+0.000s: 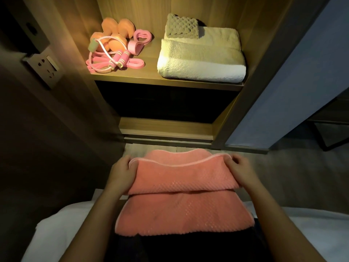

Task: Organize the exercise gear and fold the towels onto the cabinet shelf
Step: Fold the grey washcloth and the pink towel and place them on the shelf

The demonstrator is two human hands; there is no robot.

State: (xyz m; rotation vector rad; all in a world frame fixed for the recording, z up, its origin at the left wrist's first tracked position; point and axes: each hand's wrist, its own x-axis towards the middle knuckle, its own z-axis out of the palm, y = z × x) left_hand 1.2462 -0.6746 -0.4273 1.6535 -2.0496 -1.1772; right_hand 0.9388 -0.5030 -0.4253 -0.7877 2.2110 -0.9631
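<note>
Left hand [120, 172] and right hand [240, 170] each pinch a top corner of the pink towel [181, 195], fingers curled on its edge; towel is folded over, held low in front of the cabinet, above the person's lap. On the lit shelf [151, 77]: orange dumbbells [115, 33], pink jump rope [105, 61] & bands at left; cream towel [202, 59] w/ grey towel [182, 26] on top at right.
</note>
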